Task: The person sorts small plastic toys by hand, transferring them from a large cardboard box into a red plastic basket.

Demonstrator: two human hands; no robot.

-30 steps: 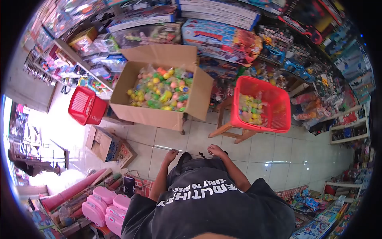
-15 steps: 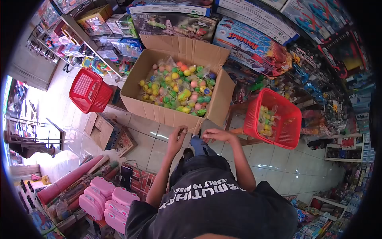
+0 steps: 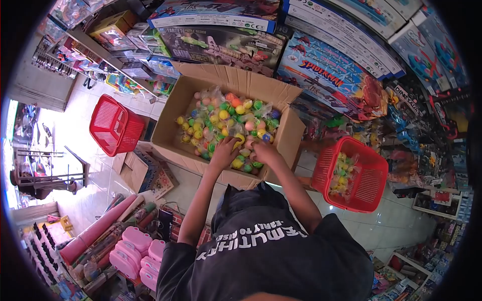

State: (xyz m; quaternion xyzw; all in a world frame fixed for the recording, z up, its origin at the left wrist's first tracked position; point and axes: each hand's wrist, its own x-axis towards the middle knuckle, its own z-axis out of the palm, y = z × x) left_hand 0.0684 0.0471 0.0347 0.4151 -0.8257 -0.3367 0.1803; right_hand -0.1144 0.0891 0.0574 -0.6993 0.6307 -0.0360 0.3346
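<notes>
Both hands are inside a large cardboard box [image 3: 201, 156] filled with small bagged balls [image 3: 213, 120] in yellow, green, pink, orange and blue. My left hand [image 3: 224, 153] is over the near part of the pile, its fingers bent around a bagged yellow ball [image 3: 239, 140]. Just to its right, my right hand [image 3: 264, 152] reaches down among the balls beside a pink one. Its fingertips dip into the wrappers, and I cannot tell whether they grip anything.
At right stands a red plastic basket [image 3: 368, 188] with some bagged balls [image 3: 343, 173]. Another red basket [image 3: 131, 131] is left of the box. Toy boxes [image 3: 326, 75] are stacked behind. A smaller carton [image 3: 135, 170] and pink cases [image 3: 131, 251] are at lower left.
My hands have moved forward from in front of the cardboard box, where they held nothing visible, over its near edge and down into the balls. The view has shifted slightly.
</notes>
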